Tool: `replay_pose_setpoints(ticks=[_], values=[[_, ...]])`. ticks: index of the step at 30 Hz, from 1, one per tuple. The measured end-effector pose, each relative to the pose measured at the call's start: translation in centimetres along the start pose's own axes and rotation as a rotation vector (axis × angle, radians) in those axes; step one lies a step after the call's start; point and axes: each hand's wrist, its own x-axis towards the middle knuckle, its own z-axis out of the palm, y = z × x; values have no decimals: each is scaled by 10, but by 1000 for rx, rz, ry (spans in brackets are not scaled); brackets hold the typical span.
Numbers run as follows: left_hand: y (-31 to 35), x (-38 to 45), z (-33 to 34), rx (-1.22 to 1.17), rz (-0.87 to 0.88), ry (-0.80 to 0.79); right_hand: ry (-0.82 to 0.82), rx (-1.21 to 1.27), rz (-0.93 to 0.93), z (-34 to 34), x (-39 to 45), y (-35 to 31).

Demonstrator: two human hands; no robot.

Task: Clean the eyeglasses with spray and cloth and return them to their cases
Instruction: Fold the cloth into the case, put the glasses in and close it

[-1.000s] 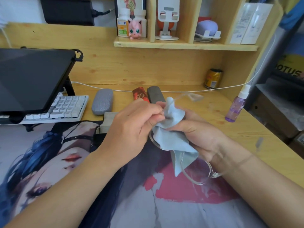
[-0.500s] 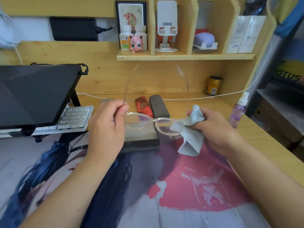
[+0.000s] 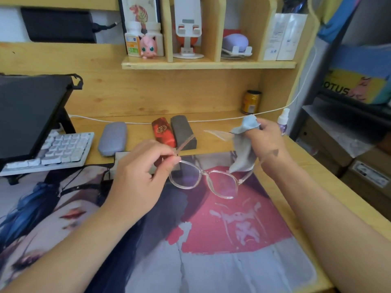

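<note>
Clear-framed eyeglasses (image 3: 204,180) hang above the printed desk mat, temples unfolded. My left hand (image 3: 140,172) pinches the frame's left corner at the hinge. My right hand (image 3: 265,144) holds a grey-blue cloth (image 3: 243,144) wrapped around the far end of the right temple arm. A purple spray bottle (image 3: 283,121) stands behind my right hand, partly hidden. Three cases lie at the back of the desk: a grey oval one (image 3: 112,138), a red one (image 3: 163,132) and a dark grey one (image 3: 182,131).
A keyboard (image 3: 53,150) and a raised black screen (image 3: 27,111) fill the left. A white cable (image 3: 222,119) runs along the back of the desk, by a gold can (image 3: 251,102). Shelves with small items sit above. Boxes stand beyond the desk's right edge (image 3: 317,180).
The glasses went from bunched in the cloth between both hands to held out flat by my left hand. My right hand with the cloth slid from the right lens out along the temple.
</note>
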Motion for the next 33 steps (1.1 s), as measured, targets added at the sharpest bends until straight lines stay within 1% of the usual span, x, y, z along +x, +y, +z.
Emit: replay_pose_setpoints(ticks=[2, 4, 7, 9, 11, 14, 20, 23, 26, 27, 29, 31, 33], values=[[3, 0, 1, -1, 56, 0, 7, 43, 36, -6, 2, -1], [7, -1, 3, 1, 125, -52, -2, 41, 45, -11, 4, 1], [5, -6, 6, 2, 248, -270, -14, 13, 40, -17, 5, 1], [2, -7, 6, 8, 298, -411, -38, 11, 32, -19, 5, 0], [1, -7, 4, 46, 345, -487, -62, 14, 21, -19, 4, 0], [2, -9, 4, 98, 382, -547, -80, 6, 9, -18, 5, 2], [-3, -10, 3, 141, 359, -605, -113, 30, -41, -16, 5, 3], [6, -8, 0, 105, 325, -549, -81, 26, -54, -16, 2, 1], [8, -3, -1, -1, 204, -368, -55, 24, -114, -16, -2, -10], [7, -1, -1, -29, 153, -293, -89, 34, -147, -15, -4, -18], [6, 3, -2, -85, 36, -163, -216, 1, -229, -7, -8, -40], [7, 4, 0, -192, -125, -90, -362, -108, -318, 12, -15, -66], [6, 6, -1, -341, -286, -34, -472, -167, -381, 38, -22, -87]])
